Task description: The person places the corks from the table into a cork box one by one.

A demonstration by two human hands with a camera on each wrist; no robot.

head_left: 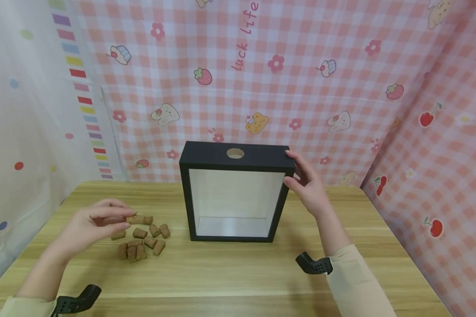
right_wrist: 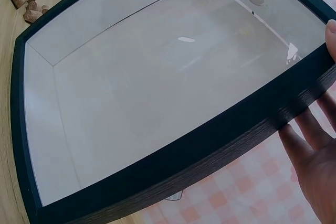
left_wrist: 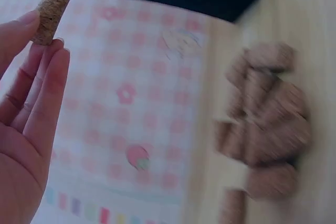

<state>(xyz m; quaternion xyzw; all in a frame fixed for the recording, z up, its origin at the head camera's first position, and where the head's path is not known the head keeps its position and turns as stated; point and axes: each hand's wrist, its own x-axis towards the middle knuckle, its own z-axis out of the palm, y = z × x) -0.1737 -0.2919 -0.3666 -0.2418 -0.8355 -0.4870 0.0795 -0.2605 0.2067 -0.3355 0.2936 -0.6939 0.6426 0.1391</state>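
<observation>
My left hand (head_left: 99, 222) pinches a wine cork (left_wrist: 51, 14) between thumb and fingertips, just above the table at the left. Several loose corks (head_left: 140, 244) lie in a cluster below and beside that hand. A black shadow box frame (head_left: 185, 198) stands upright mid-table, with a clear front, a pale inside and a round hole (head_left: 235, 153) in its top. At its upper right corner my right hand (head_left: 311, 189) grips the frame, the thumb on the front edge and fingers over the top and side. The frame's back is hidden in the head view.
The wood-grain table (head_left: 238, 277) runs up to a pink checked cloth (head_left: 222, 101) hung behind it. More cloth hangs at the left and right sides. A black wrist camera mount (head_left: 313, 264) sits on each forearm.
</observation>
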